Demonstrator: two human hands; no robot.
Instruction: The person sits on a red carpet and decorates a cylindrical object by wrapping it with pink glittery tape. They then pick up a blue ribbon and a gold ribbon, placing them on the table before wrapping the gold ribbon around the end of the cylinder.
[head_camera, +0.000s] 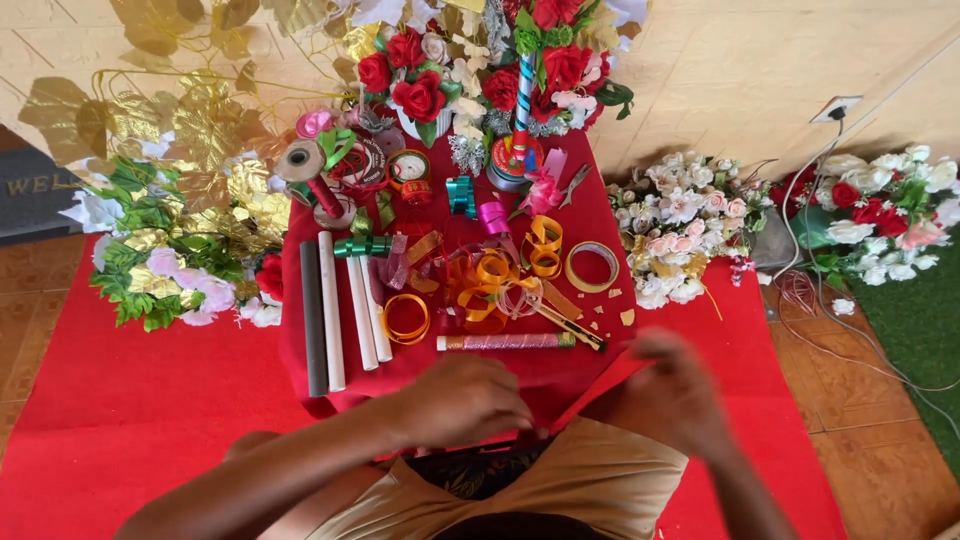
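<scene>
Glitter stick (505, 342), pinkish w/ a green end, lies flat at 12 o'clock from my hands, just past them on the red-draped table (600, 215), near its front edge. Neither hand touches it.

My left hand (462, 398) sits at the table's front edge, fingers (505, 408) curled in tight together, tips pointing toward 3 o'clock. They seem pinched on sth small at approx the centre between both hands, but I can't tell what: too small and blurred. My right hand (672, 392) is at 3 o'clock from the left, motion-blurred; fingers look bent inward, can't tell if they're closed or on anything.

Around the stick: orange ribbon curls (490, 280) at 12 o'clock, a tape ring (591, 267) at 1 o'clock, an orange hoop of ribbon (406, 319) at 10 o'clock, white and grey tubes (330, 310) at 9 o'clock. Far side of the table: a red rose bouquet (420, 90) and ribbon spools (300, 160). White-pink flower bunch (675, 225) lies off the table at 2 o'clock, on the red mat (120, 400).
</scene>
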